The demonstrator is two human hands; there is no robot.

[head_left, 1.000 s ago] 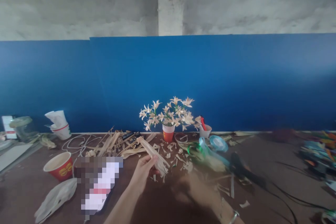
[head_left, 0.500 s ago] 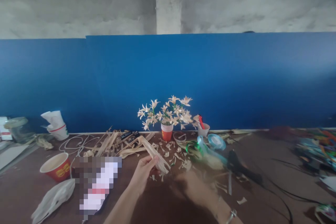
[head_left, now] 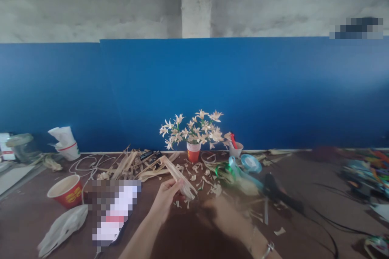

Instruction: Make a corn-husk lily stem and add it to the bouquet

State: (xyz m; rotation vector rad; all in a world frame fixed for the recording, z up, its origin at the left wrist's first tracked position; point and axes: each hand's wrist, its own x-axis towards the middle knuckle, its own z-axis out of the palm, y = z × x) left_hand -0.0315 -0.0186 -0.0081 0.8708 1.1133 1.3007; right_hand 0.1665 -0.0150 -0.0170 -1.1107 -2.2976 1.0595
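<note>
My left hand (head_left: 166, 195) pinches a pale dried corn husk (head_left: 178, 175) between thumb and fingers, its split end pointing toward the right. Close by on the right, smeared and with a bracelet at the wrist, is my right hand (head_left: 223, 212); its fingers and anything in them are too blurred to make out. Just beyond both hands, small cut husk scraps (head_left: 216, 190) are scattered on the brown table (head_left: 179, 236). Behind these stands a red and white paper cup (head_left: 193, 153) with cream husk-like flowers (head_left: 197, 128) in it.
At left are a heap of dried husks (head_left: 127, 166), a red paper bowl (head_left: 68, 196), a crumpled plastic bag (head_left: 63, 228) and a pixelated phone-like object (head_left: 118, 212). To the right lie a blue ribbon roll (head_left: 251, 163), a dark tool (head_left: 281, 194) and black cables (head_left: 323, 226). A blue partition (head_left: 146, 89) stands behind.
Both hands and the husk stay almost where they were. The view has shifted very slightly. A pixelated dark shape now shows above the partition at far right.
</note>
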